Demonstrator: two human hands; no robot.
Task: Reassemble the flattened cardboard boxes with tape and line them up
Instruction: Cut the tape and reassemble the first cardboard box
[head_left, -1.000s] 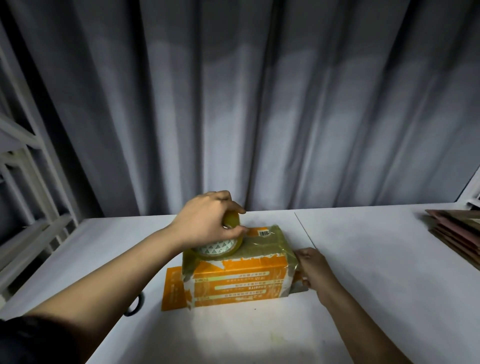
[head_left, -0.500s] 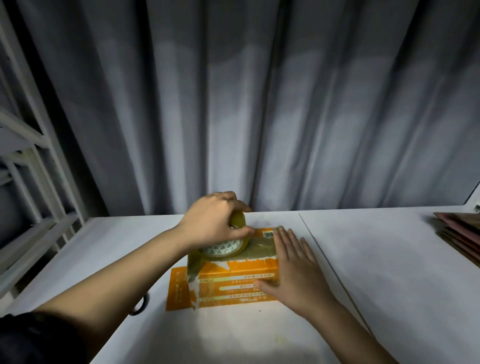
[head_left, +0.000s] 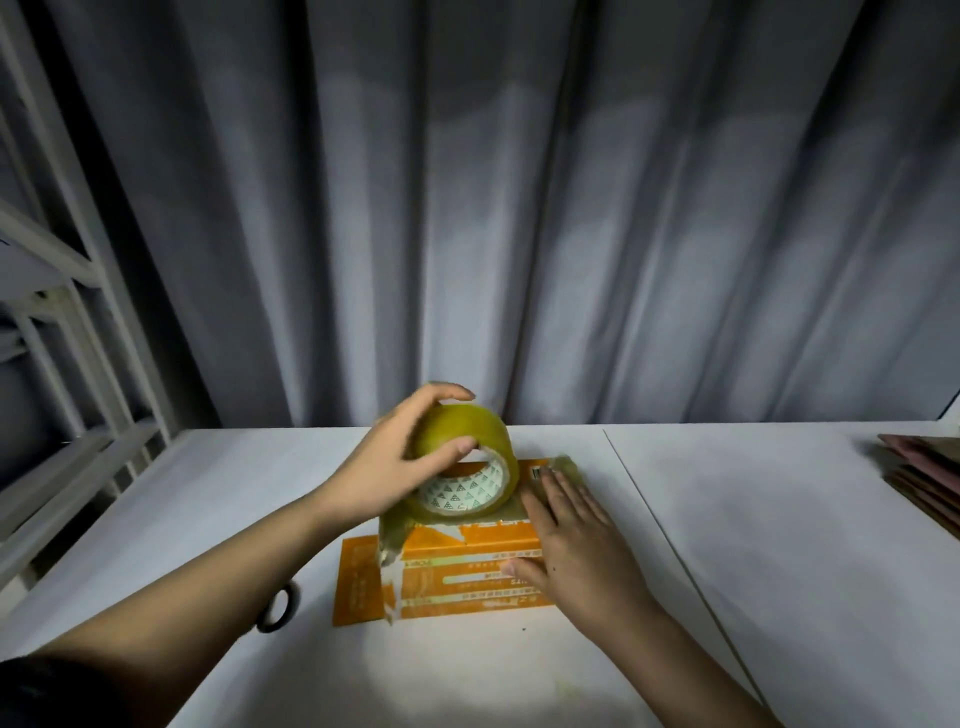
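Box mid-counter, hands on it, curtain behind.
The box (head_left: 467, 571) sits on the counter (head_left: 753, 545); tape roll (head_left: 467, 467) above it, left; stacked cardboard (head_left: 924, 483) far right; shelving (head_left: 62, 364) left; curtain (head_left: 519, 208) behind.

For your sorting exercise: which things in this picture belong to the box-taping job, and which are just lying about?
In use:
- orange box, pressed flat by the right hand
- tape roll, held by the left hand
- stack of flattened cardboard at the table's right edge, waiting

Lying about:
- dark ring beside the left forearm
- grey curtain
- white rack
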